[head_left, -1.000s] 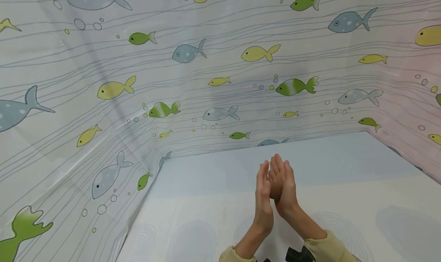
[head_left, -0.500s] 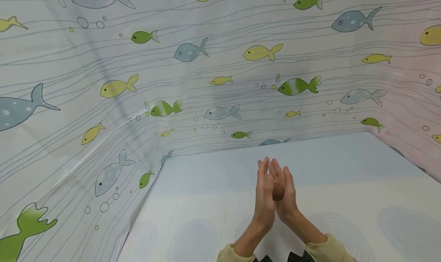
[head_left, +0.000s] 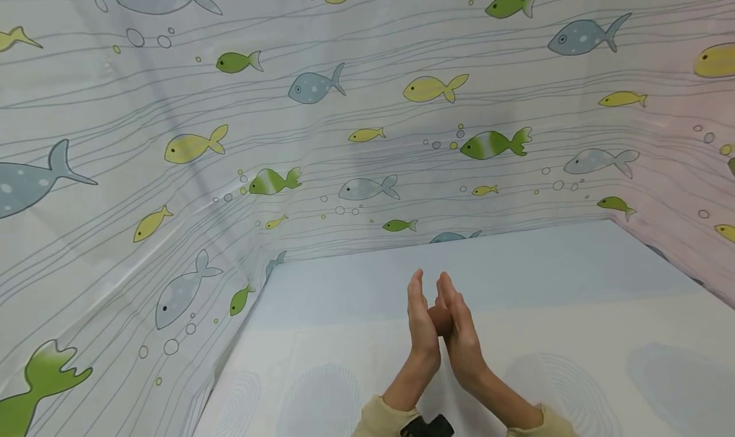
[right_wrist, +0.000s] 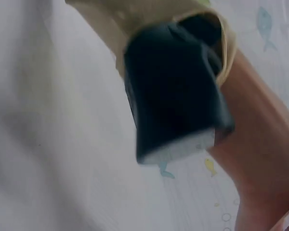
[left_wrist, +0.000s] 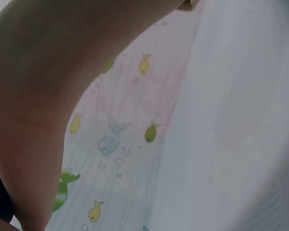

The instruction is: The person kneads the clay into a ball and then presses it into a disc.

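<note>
A small brown ball (head_left: 440,321) sits between the two palms in the head view. From the left, my left hand (head_left: 422,325) presses against it with straight fingers pointing up and away. My right hand (head_left: 462,338) lies along its other side, fingers also extended. Both hands are held up over the table, palms facing each other. The left wrist view has a blurred forearm and wrist (left_wrist: 33,110) crossing its left side. Seen by the right wrist camera are a bare wrist (right_wrist: 260,139), a beige sleeve and a dark wrist-worn device (right_wrist: 176,91). Neither wrist view includes the ball.
Below the hands spreads a pale table surface (head_left: 344,296) with blue-grey oval patterns. A fish-printed curtain (head_left: 321,143) encloses it at the back and on both sides, reaching down to the table's edges.
The hands have shifted slightly left and rubbed past each other, fingers staying straight. The brown ball, largely covered one second ago, now shows plainly between the palms.
</note>
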Demonstrator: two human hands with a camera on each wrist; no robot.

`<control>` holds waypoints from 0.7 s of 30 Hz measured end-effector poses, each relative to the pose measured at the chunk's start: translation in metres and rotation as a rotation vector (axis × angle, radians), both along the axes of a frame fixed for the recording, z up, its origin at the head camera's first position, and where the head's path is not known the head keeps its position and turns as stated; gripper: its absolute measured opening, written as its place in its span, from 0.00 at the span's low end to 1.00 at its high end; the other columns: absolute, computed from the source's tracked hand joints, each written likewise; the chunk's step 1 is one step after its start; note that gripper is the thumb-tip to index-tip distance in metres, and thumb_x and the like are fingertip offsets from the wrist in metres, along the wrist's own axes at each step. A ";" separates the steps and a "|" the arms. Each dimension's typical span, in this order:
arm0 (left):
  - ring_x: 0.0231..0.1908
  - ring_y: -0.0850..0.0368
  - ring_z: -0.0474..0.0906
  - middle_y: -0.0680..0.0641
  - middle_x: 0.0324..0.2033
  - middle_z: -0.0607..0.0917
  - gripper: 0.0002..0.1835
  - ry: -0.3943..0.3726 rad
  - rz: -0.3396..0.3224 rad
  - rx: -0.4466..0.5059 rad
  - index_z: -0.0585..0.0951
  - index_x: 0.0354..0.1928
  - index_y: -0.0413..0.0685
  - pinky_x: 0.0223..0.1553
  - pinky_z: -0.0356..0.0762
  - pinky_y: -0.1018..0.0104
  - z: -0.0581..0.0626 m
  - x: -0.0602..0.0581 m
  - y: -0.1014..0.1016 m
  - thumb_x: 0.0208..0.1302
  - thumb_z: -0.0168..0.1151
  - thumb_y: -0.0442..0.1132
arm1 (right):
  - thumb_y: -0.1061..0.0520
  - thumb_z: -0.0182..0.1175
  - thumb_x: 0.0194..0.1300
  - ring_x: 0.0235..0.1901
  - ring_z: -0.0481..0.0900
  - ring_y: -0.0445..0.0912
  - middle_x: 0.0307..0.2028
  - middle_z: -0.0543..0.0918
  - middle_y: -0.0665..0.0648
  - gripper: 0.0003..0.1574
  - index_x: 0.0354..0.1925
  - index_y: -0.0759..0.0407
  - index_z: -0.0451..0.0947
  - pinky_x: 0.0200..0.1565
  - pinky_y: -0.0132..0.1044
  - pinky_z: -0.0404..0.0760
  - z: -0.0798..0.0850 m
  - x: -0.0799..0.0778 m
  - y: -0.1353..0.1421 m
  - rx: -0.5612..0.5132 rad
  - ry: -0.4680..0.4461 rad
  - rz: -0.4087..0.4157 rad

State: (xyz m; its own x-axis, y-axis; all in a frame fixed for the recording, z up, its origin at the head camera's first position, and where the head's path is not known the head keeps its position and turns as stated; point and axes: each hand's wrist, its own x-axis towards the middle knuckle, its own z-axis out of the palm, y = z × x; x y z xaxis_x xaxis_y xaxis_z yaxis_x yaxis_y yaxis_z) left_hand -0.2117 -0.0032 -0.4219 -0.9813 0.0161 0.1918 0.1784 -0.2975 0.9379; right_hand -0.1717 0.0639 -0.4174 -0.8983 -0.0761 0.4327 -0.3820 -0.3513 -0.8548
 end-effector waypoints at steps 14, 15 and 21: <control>0.77 0.46 0.34 0.46 0.78 0.47 0.33 0.069 -0.004 0.007 0.52 0.77 0.47 0.74 0.34 0.43 -0.001 -0.017 -0.012 0.78 0.27 0.56 | 0.41 0.18 0.79 0.77 0.26 0.52 0.78 0.30 0.55 0.40 0.78 0.61 0.27 0.70 0.23 0.48 0.010 0.005 -0.006 0.007 -0.022 0.021; 0.77 0.45 0.34 0.46 0.78 0.46 0.34 0.078 -0.026 0.015 0.52 0.78 0.47 0.74 0.34 0.44 -0.004 -0.015 -0.011 0.77 0.27 0.56 | 0.40 0.18 0.79 0.77 0.27 0.51 0.78 0.31 0.54 0.41 0.78 0.61 0.27 0.72 0.27 0.45 0.010 0.003 -0.004 0.002 -0.045 0.013; 0.77 0.44 0.42 0.41 0.77 0.50 0.34 0.162 -0.086 -0.031 0.50 0.77 0.41 0.74 0.40 0.46 -0.019 0.000 0.000 0.77 0.28 0.53 | 0.36 0.20 0.78 0.78 0.32 0.50 0.79 0.35 0.54 0.44 0.78 0.60 0.29 0.74 0.47 0.34 0.006 -0.008 0.004 -0.043 -0.132 -0.033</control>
State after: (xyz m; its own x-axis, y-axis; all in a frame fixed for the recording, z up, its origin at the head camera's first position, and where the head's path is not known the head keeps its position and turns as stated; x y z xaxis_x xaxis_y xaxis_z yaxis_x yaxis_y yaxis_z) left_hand -0.2116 -0.0029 -0.4408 -0.9325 0.1067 0.3450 0.3027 -0.2899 0.9079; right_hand -0.1801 0.0682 -0.4115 -0.9492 -0.0297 0.3134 -0.2795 -0.3783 -0.8825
